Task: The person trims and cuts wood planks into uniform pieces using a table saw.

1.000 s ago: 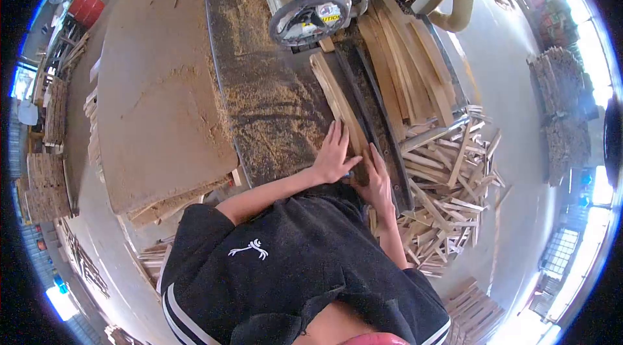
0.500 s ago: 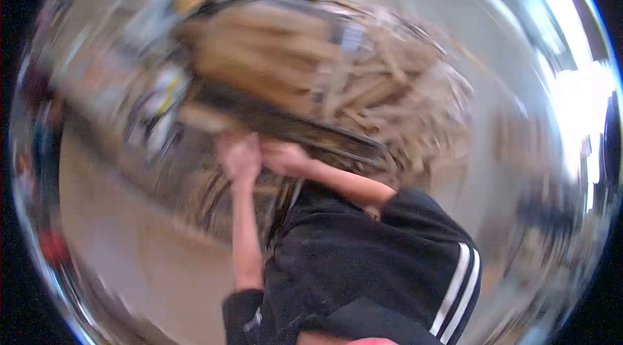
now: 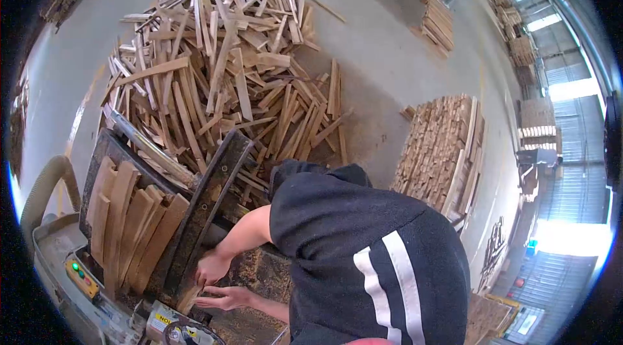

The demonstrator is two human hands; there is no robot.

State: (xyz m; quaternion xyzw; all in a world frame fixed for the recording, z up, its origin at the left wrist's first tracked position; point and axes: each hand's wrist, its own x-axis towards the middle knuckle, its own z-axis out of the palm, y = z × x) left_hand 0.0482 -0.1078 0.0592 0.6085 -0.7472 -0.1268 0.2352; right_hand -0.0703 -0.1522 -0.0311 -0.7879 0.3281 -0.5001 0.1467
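My right hand [image 3: 212,268] is closed, its fingers curled down at the upper end of a short, light wooden piece [image 3: 187,299]. Just below it, my left hand [image 3: 224,297] has its fingers stretched toward the same piece, with thumb and fingers apart. Both hands are beside a dark metal rail [image 3: 206,207] of a machine. Several long wooden slats [image 3: 124,225] lie side by side on the machine, beyond the rail. Contact between my left fingertips and the piece is too small to tell.
A large heap of loose wood strips [image 3: 243,79] covers the floor beyond the machine. Stacked wood [image 3: 438,150] stands to the right. A control box [image 3: 82,278] with green lights and a grey hose [image 3: 47,190] are at the left. Sawdust [image 3: 253,273] lies near my hands.
The view has swung and sharpened, so the hands and machine now appear lower left. My hands were close together and blurred; now my left fingers are spread and my right hand is curled.
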